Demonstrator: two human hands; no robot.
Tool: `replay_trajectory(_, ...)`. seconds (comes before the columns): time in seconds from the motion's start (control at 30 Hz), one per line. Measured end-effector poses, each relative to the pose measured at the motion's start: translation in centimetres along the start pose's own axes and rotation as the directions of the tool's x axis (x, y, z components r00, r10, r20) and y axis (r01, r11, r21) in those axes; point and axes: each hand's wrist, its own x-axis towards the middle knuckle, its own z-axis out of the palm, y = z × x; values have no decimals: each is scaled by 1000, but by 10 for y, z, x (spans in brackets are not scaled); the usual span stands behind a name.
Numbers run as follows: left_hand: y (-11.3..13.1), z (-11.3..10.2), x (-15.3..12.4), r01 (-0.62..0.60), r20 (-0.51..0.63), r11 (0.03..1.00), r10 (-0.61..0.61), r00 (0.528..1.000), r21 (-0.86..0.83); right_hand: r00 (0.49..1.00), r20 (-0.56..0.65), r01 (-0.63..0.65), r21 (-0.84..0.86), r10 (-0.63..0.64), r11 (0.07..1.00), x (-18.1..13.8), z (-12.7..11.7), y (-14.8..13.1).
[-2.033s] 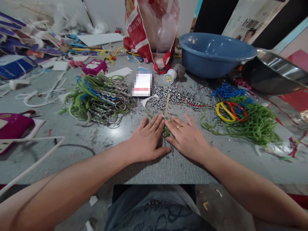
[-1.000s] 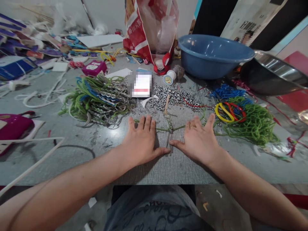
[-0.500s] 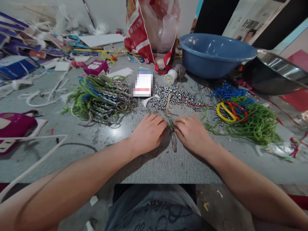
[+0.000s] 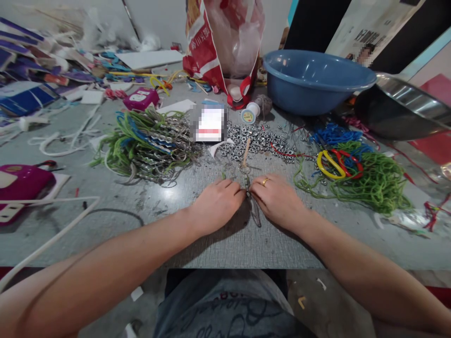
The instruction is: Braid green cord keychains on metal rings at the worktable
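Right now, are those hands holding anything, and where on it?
Both hands, left and right, pinch a thin green cord near its middle; fingertips hide the exact grip.

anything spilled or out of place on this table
Yes: small metal nuts lie scattered loose beside the blue basin. Green cords sprawl tangled, right of the hands.

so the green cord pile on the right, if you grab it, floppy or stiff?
Likely floppy: the green cord pile lies in loose, tangled loops. Probably light. Strands would likely snag and drag the yellow and red loops lying on it.
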Motion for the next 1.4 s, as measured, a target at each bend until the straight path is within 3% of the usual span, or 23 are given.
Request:
replay_trajectory(0.23,0,-2,-2,172,160,983,-161,974,-57,998,62,-31,-48,34,998,0,-4,-4)
replay_trajectory(0.4,-4,-5,-2,177,191,984,-170,967,-18,985,157,-58,-105,74,993,-2,-15,-2)
replay_trajectory(0.57,-7,-9,-4,116,234,993,-105,966,-32,974,203,-73,-120,97,990,-4,-19,1)
replay_trajectory(0.9,5,-5,2,323,174,942,-305,936,-86,950,198,-249,11,242,968,0,-17,-4)
replay_trajectory(1.07,11,-3,5,387,169,914,-366,915,-118,926,266,-264,-50,268,963,3,-15,-8)
replay_trajectory(1.4,7,-8,6,399,230,903,-359,905,-158,912,354,-230,19,208,973,5,-22,-11)
